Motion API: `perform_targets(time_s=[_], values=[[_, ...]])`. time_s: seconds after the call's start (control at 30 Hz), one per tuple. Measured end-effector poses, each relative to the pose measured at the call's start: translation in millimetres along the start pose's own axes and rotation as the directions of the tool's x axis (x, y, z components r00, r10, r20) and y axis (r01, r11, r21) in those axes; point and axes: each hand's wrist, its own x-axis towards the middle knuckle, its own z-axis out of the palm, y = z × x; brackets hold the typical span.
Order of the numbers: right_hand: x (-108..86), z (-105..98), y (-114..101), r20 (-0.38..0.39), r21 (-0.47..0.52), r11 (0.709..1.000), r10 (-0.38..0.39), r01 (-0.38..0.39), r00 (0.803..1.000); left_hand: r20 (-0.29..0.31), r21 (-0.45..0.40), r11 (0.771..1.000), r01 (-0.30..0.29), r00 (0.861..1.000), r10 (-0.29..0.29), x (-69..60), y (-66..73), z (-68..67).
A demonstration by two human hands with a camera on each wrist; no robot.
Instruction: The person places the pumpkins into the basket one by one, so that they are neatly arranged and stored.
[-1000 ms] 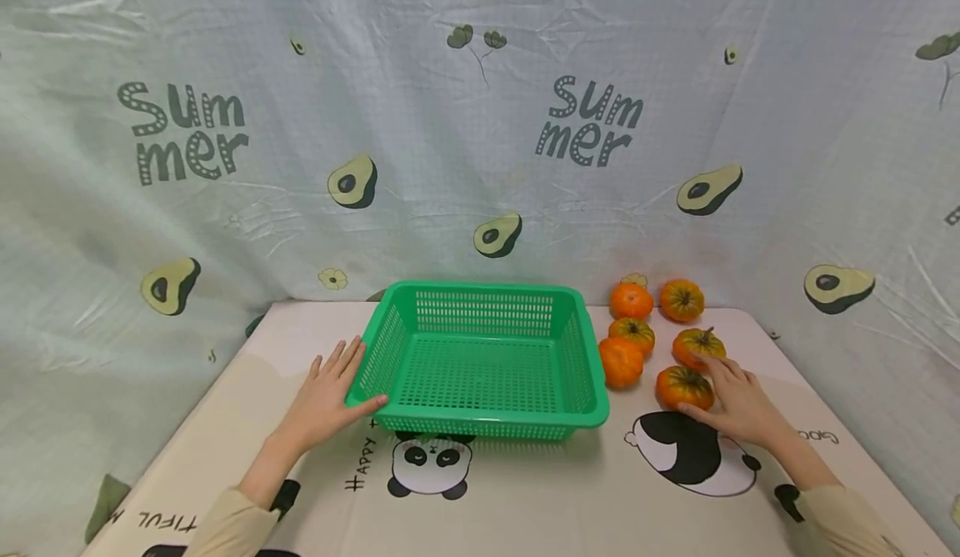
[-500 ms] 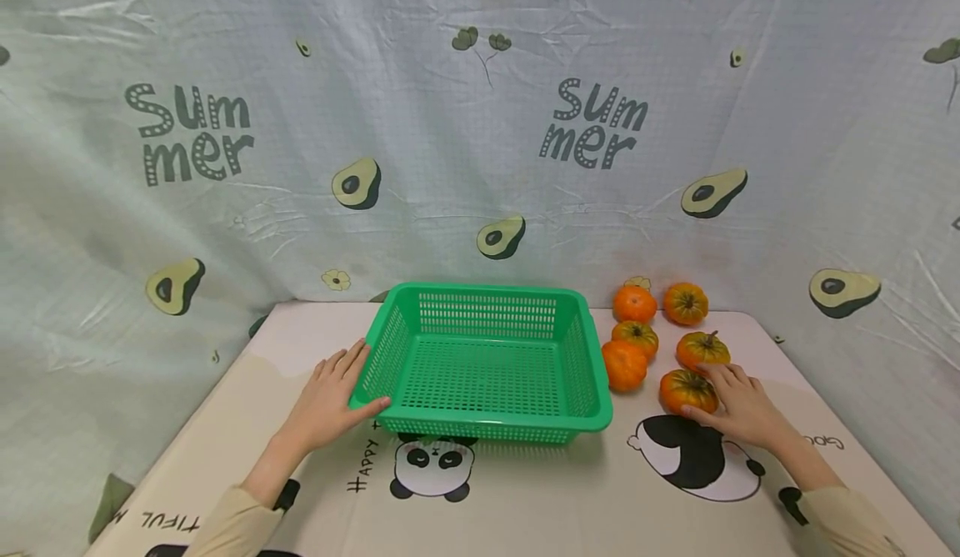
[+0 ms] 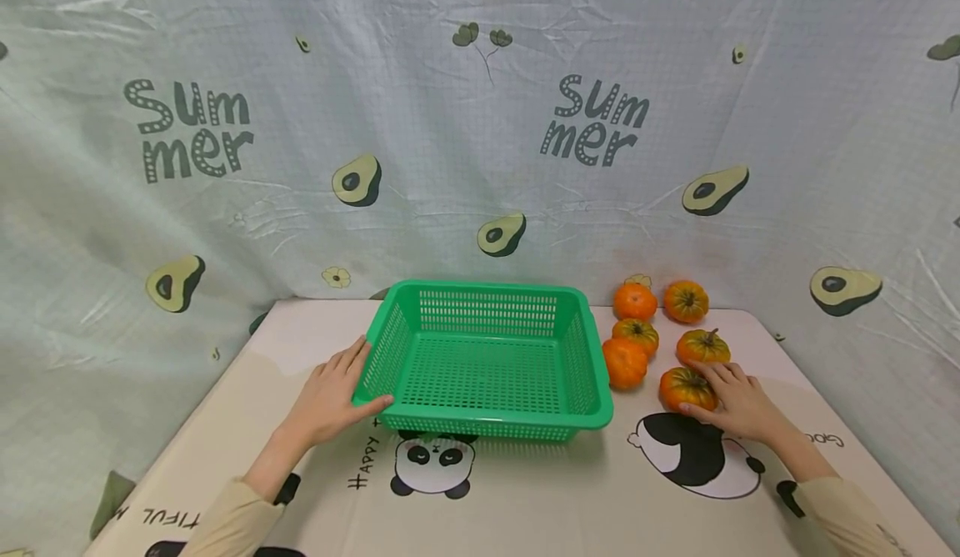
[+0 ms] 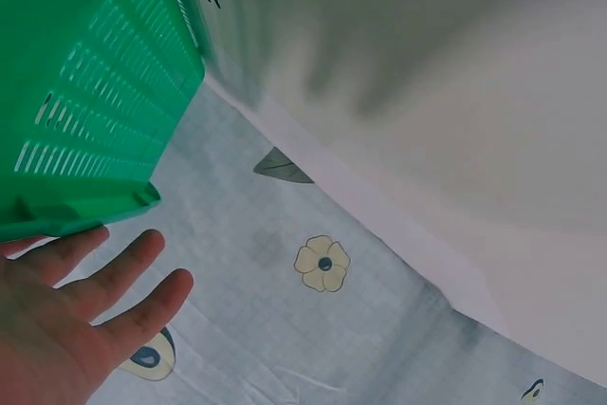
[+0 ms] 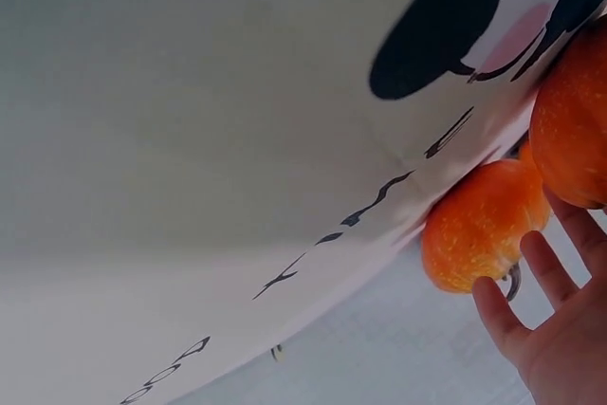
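A green rectangular basket (image 3: 480, 373) with slotted sides stands on the table, nothing inside. The left hand (image 3: 327, 398) rests at its left rim, fingers spread along the side and thumb over the front corner; the left wrist view shows the fingers (image 4: 123, 272) straight beside the rim. At the right, the right hand (image 3: 741, 403) lies against the nearest orange-green pumpkin (image 3: 686, 389), thumb in front and fingers behind its right side. Just behind is another pumpkin (image 3: 702, 347), seen with its stem in the right wrist view (image 5: 486, 225).
Between basket and right hand are an orange pumpkin (image 3: 625, 363) and a greenish one (image 3: 635, 336). Two more, one orange (image 3: 634, 301) and one striped (image 3: 686, 301), sit at the table's back edge. A printed cloth (image 3: 420, 123) hangs behind the table (image 3: 540, 499).
The head view has shifted slightly. The right hand's fingers have moved a little closer round the nearest pumpkin; the left hand, the basket and the pumpkins keep their places.
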Motion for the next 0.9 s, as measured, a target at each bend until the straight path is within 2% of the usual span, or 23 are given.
perform_targets(time_s=[0.2,0.5,0.9], values=[[0.2,0.6,-1.3,0.021,0.003,1.000,0.003,-0.003,1.000,-0.012,-0.023,1.000,0.003,1.000,-0.003,0.2,-1.3,3.0],[2.3,1.4,-6.6,0.058,0.021,0.999,0.038,-0.039,0.998,0.003,-0.040,0.999,0.017,1.000,-0.017,-0.4,0.6,2.1],[3.7,4.2,-4.2,0.092,0.046,0.998,0.039,-0.043,0.995,0.034,-0.053,0.998,0.042,0.999,-0.040,-0.3,3.5,-0.5]])
